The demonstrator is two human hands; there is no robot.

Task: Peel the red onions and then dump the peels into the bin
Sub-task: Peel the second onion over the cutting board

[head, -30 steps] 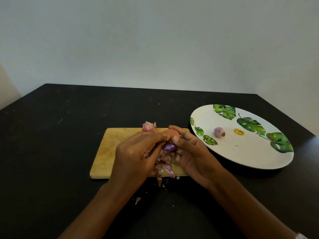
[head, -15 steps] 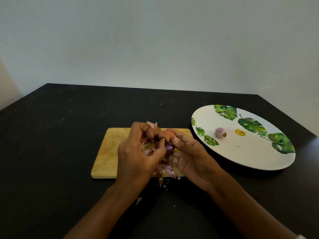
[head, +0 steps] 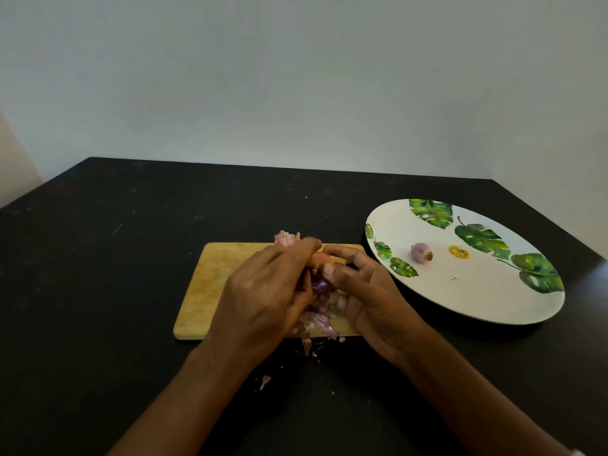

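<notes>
Over the right half of the wooden cutting board [head: 210,278], my left hand [head: 263,291] curls round the red onion [head: 319,286], and my right hand [head: 368,291] pinches it from the other side. Peels [head: 317,324] are piled at the board's near edge. Right of the board, a small onion [head: 421,252] sits on the leaf-print plate [head: 460,291].

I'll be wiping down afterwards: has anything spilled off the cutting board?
Yes. A few onion peel scraps lie on the black table past the cutting board's near edge; the main peel pile sits on the board.

left hand [head: 263,291] now covers the onion [head: 319,286].
</notes>
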